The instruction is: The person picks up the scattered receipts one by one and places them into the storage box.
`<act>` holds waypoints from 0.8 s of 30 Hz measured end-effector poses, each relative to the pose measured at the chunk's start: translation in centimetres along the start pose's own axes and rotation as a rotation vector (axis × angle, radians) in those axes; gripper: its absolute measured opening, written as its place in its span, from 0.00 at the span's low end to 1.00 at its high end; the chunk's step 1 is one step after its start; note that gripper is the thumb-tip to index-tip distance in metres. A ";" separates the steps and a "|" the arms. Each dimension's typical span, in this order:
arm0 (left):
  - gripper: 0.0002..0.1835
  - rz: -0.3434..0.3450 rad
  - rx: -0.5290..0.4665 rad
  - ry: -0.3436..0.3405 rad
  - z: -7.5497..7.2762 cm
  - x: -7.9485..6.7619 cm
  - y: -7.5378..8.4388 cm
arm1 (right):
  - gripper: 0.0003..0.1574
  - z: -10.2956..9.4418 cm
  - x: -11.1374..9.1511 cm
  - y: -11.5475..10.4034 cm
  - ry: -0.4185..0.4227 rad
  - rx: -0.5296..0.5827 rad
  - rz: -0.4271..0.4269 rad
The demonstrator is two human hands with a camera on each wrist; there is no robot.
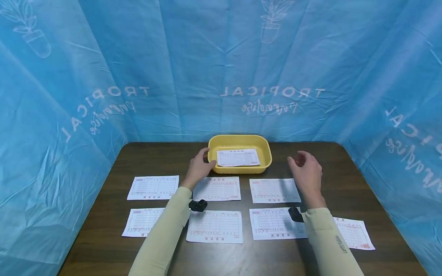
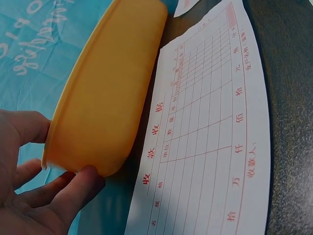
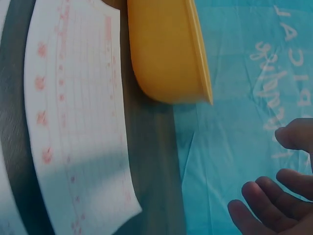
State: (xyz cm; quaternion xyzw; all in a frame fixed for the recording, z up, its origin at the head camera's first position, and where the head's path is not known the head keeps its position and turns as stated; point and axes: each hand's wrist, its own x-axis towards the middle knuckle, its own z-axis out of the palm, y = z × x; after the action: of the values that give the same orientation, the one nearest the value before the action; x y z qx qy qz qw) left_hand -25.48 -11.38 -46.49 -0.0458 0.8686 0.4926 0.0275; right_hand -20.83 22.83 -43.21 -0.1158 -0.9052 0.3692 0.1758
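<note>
A yellow plastic basin (image 1: 239,170) stands at the back of the table, with a printed receipt slip (image 1: 238,157) lying inside it. My left hand (image 1: 199,167) holds the basin's left end, thumb at the near corner and fingers around the side; the left wrist view shows fingertips (image 2: 87,178) against its wall. My right hand (image 1: 307,172) hovers to the right of the basin, apart from it, fingers loosely bent with nothing in them. Below that hand lies a red-printed receipt slip (image 1: 272,191). Another red-printed receipt slip (image 1: 221,188) lies just in front of the basin.
More receipt slips lie in rows on the dark wooden table (image 1: 269,257): two at left, one front centre (image 1: 215,227), one front right (image 1: 269,224). A tilted slip (image 1: 355,234) lies partly under the right sleeve. A blue printed curtain (image 1: 207,57) surrounds the table's back and sides.
</note>
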 end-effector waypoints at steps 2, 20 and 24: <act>0.32 0.002 -0.001 0.005 0.0 0.1 -0.1 | 0.37 -0.5 -0.2 0.5 0.004 0.004 0.007; 0.32 0.017 -0.006 0.014 0.4 0.0 -0.4 | 0.46 -3.3 -3.3 4.3 0.002 0.005 0.165; 0.32 0.020 -0.010 0.012 0.4 0.0 -0.4 | 0.46 -4.0 -4.3 4.8 0.006 0.029 0.202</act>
State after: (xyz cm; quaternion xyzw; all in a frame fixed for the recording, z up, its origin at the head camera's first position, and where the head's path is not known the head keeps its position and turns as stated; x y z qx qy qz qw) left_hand -25.43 -11.26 -47.03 -0.0404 0.8668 0.4968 0.0172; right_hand -14.95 27.20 -44.96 -0.2053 -0.8828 0.3979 0.1422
